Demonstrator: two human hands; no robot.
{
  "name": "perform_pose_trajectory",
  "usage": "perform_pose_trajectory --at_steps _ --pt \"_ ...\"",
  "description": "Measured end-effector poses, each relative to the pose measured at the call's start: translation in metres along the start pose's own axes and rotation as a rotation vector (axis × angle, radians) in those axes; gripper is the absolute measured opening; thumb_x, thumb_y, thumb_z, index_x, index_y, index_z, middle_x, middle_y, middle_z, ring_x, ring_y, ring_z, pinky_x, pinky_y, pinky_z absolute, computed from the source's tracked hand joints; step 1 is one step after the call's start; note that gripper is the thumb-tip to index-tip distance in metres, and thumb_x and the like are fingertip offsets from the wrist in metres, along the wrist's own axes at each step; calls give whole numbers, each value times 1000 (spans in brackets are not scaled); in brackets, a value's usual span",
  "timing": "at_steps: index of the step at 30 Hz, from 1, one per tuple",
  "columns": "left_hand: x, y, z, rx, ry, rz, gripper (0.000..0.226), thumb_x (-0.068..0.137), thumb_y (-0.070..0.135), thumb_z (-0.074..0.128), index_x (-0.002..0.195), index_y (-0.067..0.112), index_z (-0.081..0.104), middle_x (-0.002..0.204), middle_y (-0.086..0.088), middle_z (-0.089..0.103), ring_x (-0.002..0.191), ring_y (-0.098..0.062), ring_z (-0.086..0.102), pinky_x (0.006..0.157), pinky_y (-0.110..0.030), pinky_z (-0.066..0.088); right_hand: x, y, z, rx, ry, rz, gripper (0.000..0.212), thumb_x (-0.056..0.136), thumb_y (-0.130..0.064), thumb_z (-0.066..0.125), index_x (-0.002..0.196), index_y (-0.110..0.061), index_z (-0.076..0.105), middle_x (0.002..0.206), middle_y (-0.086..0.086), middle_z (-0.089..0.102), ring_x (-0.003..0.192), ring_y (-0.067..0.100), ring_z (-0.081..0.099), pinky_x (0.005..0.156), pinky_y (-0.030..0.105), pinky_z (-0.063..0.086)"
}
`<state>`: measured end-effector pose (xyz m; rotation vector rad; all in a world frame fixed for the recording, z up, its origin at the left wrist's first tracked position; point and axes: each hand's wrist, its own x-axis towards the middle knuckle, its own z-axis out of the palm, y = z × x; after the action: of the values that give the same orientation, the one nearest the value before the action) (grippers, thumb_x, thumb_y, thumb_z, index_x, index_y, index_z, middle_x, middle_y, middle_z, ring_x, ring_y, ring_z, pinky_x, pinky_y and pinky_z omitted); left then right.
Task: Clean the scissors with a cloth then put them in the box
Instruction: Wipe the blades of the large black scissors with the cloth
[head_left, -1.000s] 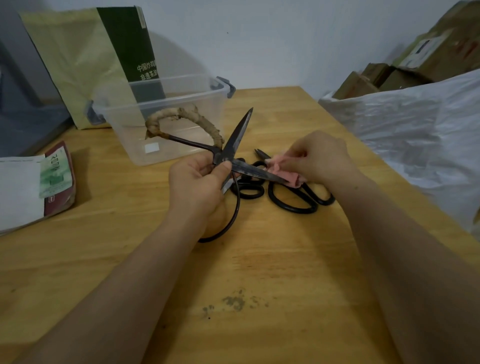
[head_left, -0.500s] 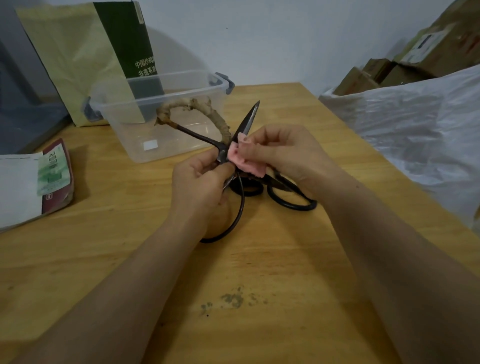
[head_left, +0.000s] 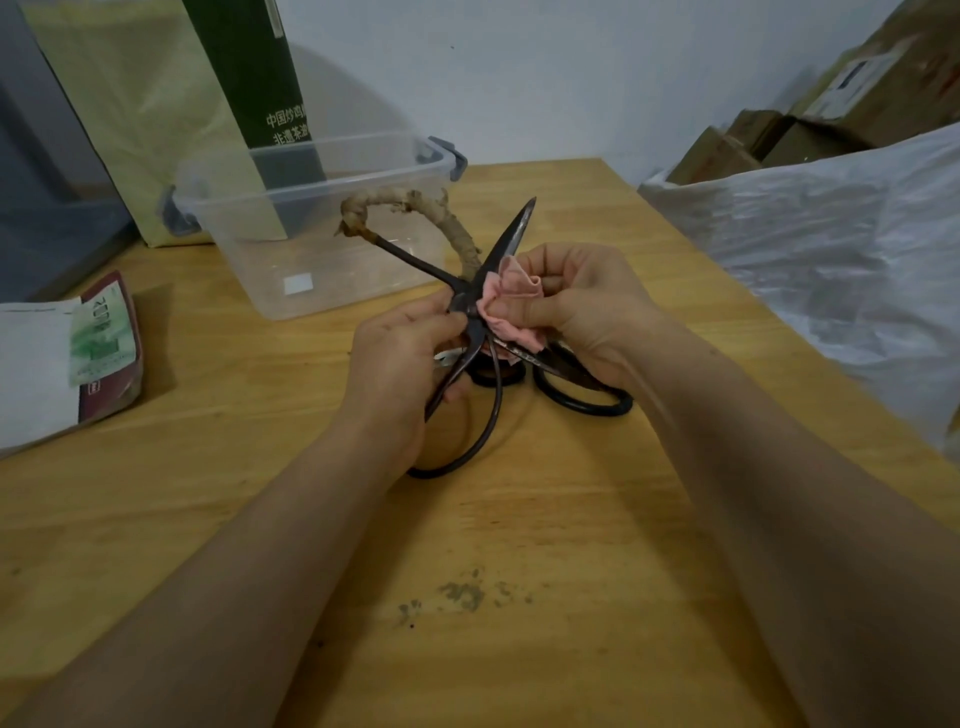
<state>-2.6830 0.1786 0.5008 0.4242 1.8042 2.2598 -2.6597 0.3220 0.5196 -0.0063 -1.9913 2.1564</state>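
Above the wooden table, my left hand grips a large dark pair of scissors at the pivot. The blades are spread wide, one pointing up and right; one handle loop is wrapped in tan cloth. My right hand pinches a bunched pink cloth against the blades beside the pivot. Another black pair of scissors lies on the table under my right hand, partly hidden. Behind the scissors stands a clear plastic box without a lid.
A yellow-and-green paper bag leans behind the box. A packet with a white paper lies at the left edge. White plastic sheeting and cardboard boxes crowd the right side. Dark stains mark the table near me.
My right hand slid the pink cloth from out along the lower blade in to the pivot, where it now sits bunched. The scissors tilted slightly; my left hand kept its grip.
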Motion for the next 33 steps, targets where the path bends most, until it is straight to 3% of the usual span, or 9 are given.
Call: perform_pose_trajectory --at_steps 3,6,9,13,21,24,29,31,33 --pt "1 -1 0 -4 47 -20 22 92 -3 48 106 -5 64 84 -13 65 54 -14 46 35 -21 29 2 0 -3 -177 95 -26 24 76 15 66 74 -9 60 62 0 69 54 10 64 42 19 47" --pt "0 1 -3 -32 87 -16 20 93 -1 49 106 -4 64 87 -11 68 46 -11 44 34 -20 29 3 -3 -11 -118 166 2 27 74 5 71 92 -12 61 82 3 71 71 16 69 55 24 54" --pt "-1 1 -3 -45 109 -15 19 92 -1 50 106 -2 64 82 -10 69 48 -12 48 35 -20 31 -1 -3 -8 -4 -23 100 34 74 4 70 106 -7 61 88 6 72 76 19 71 67 33 59" --pt "-1 -1 -1 -9 116 24 17 91 -3 52 96 5 67 68 -8 65 46 -14 49 35 -21 31 -5 -2 -6 -279 -169 65 15 75 9 69 87 0 69 75 10 71 65 16 67 68 28 58" --pt "1 -4 -1 38 108 16 15 92 1 54 93 7 68 71 -6 67 47 -15 41 35 -22 30 2 1 -9 -299 156 26 30 65 7 78 91 10 64 89 16 70 72 18 68 65 28 60" --pt "0 -5 -1 53 101 23 17 91 1 55 88 11 69 73 -3 68 50 -15 41 36 -22 31 5 0 -16 -446 333 -57 20 68 -3 80 76 -12 64 84 5 70 73 15 70 64 33 59" --pt "2 -6 -5 82 98 28 14 91 5 58 99 6 70 84 -16 70 57 -22 47 36 -22 33 -4 -9 -3 -290 67 28 23 76 -22 76 91 -6 71 87 12 74 79 23 72 73 35 60" --pt "2 -7 -6 72 107 47 17 88 5 61 104 1 68 78 -12 68 47 -15 44 35 -21 32 -3 -9 -1 -205 75 143 33 82 -37 68 92 -6 71 86 7 74 78 19 71 73 32 59" --pt "2 -9 -5 79 115 69 21 88 4 62 108 -2 66 74 -8 67 42 -11 42 35 -21 32 0 -6 -1 -222 128 144 27 85 -33 67 89 -7 70 84 8 74 75 19 70 74 32 57"
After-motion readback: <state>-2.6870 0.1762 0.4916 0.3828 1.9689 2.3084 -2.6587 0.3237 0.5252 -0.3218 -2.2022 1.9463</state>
